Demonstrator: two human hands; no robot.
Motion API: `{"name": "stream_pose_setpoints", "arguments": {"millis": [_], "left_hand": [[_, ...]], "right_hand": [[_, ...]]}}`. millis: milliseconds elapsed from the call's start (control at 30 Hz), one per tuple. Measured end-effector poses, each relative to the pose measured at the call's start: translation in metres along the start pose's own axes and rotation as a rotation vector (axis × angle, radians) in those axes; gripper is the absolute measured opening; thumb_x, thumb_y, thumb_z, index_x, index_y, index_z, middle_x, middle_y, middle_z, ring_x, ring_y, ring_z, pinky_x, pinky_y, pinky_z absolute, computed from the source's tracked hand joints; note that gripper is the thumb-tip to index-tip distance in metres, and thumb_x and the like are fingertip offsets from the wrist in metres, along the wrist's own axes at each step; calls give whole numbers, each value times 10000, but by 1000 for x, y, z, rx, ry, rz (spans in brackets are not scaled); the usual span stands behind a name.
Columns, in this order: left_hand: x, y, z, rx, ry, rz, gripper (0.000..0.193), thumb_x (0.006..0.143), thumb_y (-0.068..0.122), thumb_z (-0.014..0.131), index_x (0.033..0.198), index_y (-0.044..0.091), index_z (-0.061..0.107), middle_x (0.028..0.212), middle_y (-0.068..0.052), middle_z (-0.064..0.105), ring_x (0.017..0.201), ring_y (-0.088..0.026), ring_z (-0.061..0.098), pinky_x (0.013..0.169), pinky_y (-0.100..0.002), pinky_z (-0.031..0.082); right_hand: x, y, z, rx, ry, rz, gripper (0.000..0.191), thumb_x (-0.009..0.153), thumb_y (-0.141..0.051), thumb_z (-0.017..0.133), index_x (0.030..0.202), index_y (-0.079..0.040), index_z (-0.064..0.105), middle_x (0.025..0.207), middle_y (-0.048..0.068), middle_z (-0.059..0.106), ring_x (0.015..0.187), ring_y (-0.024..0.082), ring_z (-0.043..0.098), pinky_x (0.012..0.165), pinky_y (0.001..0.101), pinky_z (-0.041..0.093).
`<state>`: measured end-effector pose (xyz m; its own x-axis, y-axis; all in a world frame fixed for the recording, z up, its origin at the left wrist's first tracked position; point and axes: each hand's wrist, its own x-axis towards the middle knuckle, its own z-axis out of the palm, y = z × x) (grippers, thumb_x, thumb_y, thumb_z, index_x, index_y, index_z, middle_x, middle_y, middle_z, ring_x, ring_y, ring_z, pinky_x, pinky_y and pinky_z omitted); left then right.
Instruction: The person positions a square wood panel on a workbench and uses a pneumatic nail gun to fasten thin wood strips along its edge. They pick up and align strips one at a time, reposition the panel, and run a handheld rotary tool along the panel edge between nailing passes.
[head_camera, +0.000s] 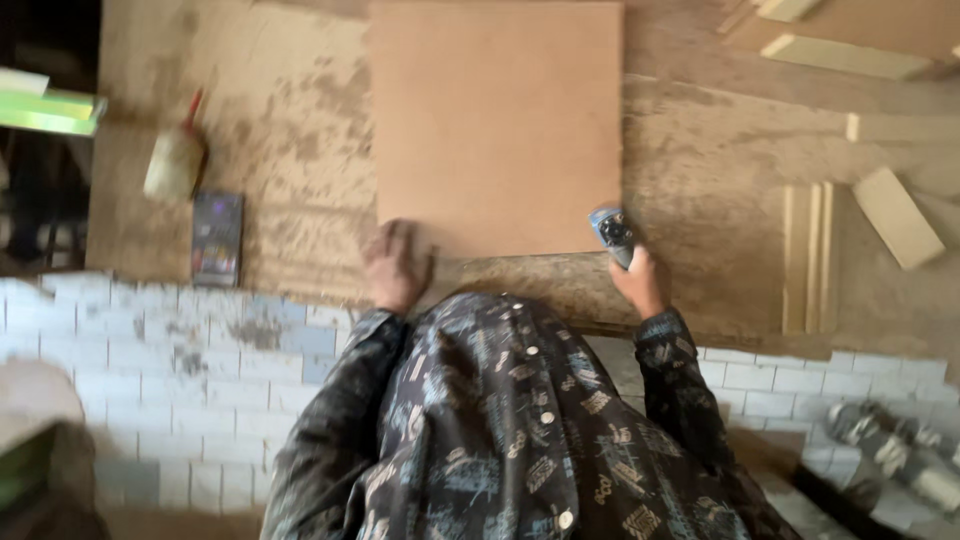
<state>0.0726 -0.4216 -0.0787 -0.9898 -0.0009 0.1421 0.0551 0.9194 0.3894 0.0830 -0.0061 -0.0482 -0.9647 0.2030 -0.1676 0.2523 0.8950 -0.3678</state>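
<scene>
Pressing flat on the near left corner of a square brown board (497, 125), the left hand (396, 264) lies with fingers spread, gripping nothing; the board rests on a dusty workbench (300, 150), its far edge cut off by the frame. The right hand (640, 278) is closed round a small blue-grey tool (612, 232) at the board's near right corner; blur hides what kind; a glue bottle (176, 160) and dark box (217, 238) lie well left.
</scene>
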Motion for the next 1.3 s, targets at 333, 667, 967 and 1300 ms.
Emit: {"name": "stream_pose_setpoints", "arguments": {"millis": [333,667,967,1300], "left_hand": [[97,-13,0,-1039,-297,-733,344,980,328,721,1058,-7,704,885,-11,694,753,-83,607,651,-252,484],[0,73,-42,-789,-639,-817,339,949,310,677,704,75,684,679,-40,677,594,-114,561,605,-270,479],[-2,244,114,-1161,-676,-786,262,991,272,735,924,20,765,720,12,618,609,-88,510,558,-254,421],[39,277,102,-574,-368,-111,316,1014,357,711,1071,48,747,929,-105,775,823,-167,744,716,-336,565]], "right_hand": [[-11,6,14,208,-249,468,878,924,-534,658,1600,-73,341,955,121,764,776,277,693,622,409,538],[15,17,-20,496,-89,-274,1027,872,-572,742,1628,-67,266,1685,267,236,1545,416,292,1205,568,251],[6,281,-156,-57,515,472,559,932,-396,756,1370,-66,646,1173,213,711,1086,415,663,954,521,510],[-9,370,-167,88,496,377,343,1099,-363,603,1294,-102,711,1159,173,750,1102,390,717,960,464,554]]}}
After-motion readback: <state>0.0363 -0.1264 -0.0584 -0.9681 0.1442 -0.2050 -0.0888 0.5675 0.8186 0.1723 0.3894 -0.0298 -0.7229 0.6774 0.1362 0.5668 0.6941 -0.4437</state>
